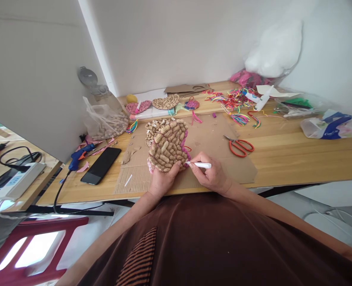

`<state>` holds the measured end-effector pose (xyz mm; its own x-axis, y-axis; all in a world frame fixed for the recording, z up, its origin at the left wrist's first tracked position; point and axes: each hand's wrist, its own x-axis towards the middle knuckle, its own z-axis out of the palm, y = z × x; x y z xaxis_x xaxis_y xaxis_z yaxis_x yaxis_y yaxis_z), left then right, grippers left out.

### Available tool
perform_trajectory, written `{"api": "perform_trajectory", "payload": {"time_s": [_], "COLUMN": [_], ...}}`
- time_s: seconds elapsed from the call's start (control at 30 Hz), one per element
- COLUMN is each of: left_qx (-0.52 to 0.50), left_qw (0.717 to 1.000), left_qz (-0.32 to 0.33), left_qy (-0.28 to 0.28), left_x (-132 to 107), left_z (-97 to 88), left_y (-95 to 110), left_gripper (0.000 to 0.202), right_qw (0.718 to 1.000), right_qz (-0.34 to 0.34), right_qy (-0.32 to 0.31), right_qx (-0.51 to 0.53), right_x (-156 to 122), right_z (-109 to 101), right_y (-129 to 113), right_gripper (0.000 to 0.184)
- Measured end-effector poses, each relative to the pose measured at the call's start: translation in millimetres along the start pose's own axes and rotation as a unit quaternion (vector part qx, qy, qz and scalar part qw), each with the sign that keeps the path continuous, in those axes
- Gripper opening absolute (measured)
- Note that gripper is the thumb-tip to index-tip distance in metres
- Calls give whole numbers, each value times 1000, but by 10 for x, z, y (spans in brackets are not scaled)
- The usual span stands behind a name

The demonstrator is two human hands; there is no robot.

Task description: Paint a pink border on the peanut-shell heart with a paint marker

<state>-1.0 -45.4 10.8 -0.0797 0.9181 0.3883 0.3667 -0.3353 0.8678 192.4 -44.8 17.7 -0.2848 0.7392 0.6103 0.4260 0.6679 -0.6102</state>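
Observation:
My left hand (164, 178) grips the lower edge of a peanut-shell craft piece (168, 147), thumb on its front and the other fingers behind it. Whole peanut shells cover the piece in rows, and those along its right edge are coloured pink. In my right hand (210, 172) is a white marker pen (202, 165), pinched between the fingers. Its tip meets the pink right edge near the bottom. Loose peanut shells (154, 129) lie just behind the piece on a cardboard sheet (211, 135).
Red-handled scissors (239, 147) lie to the right on the cardboard. A black phone (101, 166) and a blue glue gun (79, 155) are at left. Behind are a bag of peanuts (107, 123), a pink shell piece (137, 107), a tan shell heart (165, 102) and colourful cords (238, 97).

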Motion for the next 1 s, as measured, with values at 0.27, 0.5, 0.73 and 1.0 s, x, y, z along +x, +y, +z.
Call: {"api": "perform_trajectory", "payload": {"time_s": [0.27, 0.5, 0.73, 1.0], "left_qx": [-19, -10, -60, -145], "left_qw": [1000, 1000, 997, 985], "left_qz": [-15, -18, -35, -79], "left_qy": [-7, 0, 16, 44], "left_x": [-6, -1, 24, 29], "left_z": [10, -1, -14, 23], "left_y": [-42, -49, -82, -120], "left_gripper": [47, 48, 54, 57], "right_qw": [1000, 1000, 1000, 1000], "right_qz": [2, 5, 3, -10], "right_qy": [4, -1, -5, 3], "right_qx": [-7, -10, 9, 14], "right_x": [4, 16, 7, 9], "right_z": [-5, 4, -23, -23], "right_y": [-2, -8, -26, -36], "right_gripper": [6, 7, 2, 3]}}
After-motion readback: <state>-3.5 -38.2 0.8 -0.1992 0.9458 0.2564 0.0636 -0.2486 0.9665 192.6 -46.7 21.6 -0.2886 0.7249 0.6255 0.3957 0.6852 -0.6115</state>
